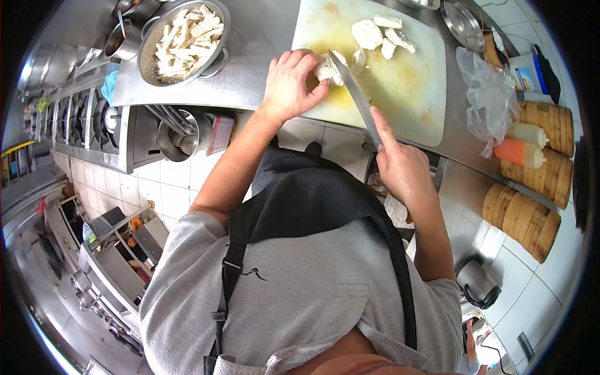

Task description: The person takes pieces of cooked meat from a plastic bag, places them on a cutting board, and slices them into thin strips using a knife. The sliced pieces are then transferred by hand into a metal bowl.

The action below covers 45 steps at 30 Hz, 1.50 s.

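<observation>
My left hand presses a pale piece of cooked meat, apparently chicken, onto a white plastic cutting board with yellow stains. In my right hand is a kitchen knife, its handle hidden by my fingers and the index finger laid along the blade. The blade's tip end touches the right side of that meat. Just right of the blade lies a small cut piece. Farther back on the board are several more pale pieces.
A metal colander of pale strips stands left on the steel counter. To the right are a plastic bag, squeeze bottles and bamboo steamers. A gas range is at the left; a pot with ladles sits below the counter.
</observation>
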Each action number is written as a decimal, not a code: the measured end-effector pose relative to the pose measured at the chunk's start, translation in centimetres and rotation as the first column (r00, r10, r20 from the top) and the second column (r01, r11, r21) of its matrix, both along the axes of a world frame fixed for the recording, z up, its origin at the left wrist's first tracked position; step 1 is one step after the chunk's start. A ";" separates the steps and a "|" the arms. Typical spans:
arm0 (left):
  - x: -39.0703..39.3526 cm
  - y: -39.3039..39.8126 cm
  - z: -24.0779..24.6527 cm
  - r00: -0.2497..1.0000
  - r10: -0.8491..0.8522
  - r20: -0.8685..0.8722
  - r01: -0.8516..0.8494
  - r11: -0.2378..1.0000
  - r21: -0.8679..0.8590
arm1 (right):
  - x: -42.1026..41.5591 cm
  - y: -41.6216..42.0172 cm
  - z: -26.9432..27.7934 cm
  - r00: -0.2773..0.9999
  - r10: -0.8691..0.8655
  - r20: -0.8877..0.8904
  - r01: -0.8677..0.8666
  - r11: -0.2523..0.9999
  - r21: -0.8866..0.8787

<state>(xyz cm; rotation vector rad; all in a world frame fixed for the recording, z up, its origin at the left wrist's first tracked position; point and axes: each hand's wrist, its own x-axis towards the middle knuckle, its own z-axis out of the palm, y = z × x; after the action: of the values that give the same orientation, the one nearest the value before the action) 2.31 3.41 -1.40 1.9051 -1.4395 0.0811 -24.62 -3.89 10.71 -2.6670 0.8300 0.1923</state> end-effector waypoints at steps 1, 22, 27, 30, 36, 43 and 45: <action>0.0 0.0 0.0 1.000 -0.002 0.002 0.002 1.000 0.001 | 0.0 0.1 0.0 1.000 0.009 0.002 -0.009 1.000 -0.011; 0.1 -0.2 0.1 1.000 0.005 0.009 -0.005 1.000 -0.021 | 1.8 -1.0 -3.4 0.999 -0.011 0.044 0.008 0.998 0.069; 0.1 -0.1 0.2 1.000 -0.014 0.020 0.015 0.999 -0.041 | 0.8 -1.3 -3.3 0.986 -0.141 0.089 0.125 0.978 0.169; 0.1 0.0 0.0 1.000 0.002 -0.022 -0.003 0.999 -0.049 | 0.2 -0.7 -3.0 0.980 -0.011 0.198 0.018 0.999 -0.033; 0.1 0.1 -0.1 1.000 0.000 -0.012 0.000 1.000 -0.023 | 0.1 0.8 -0.6 1.000 -0.002 -0.018 0.002 1.000 -0.023; 0.0 0.0 0.0 1.000 -0.004 -0.020 0.004 1.000 -0.018 | -0.1 1.1 -0.2 0.999 0.005 -0.048 -0.005 1.000 -0.011; 0.1 0.0 -0.1 1.000 -0.004 -0.016 0.004 1.000 -0.016 | 0.0 1.3 0.0 0.998 -0.001 -0.062 0.001 1.000 -0.001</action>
<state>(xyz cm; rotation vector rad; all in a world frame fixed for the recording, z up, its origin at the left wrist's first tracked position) 2.37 3.45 -1.46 1.8859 -1.4281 0.0746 -24.63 -2.63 10.72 -2.6735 0.8509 0.2763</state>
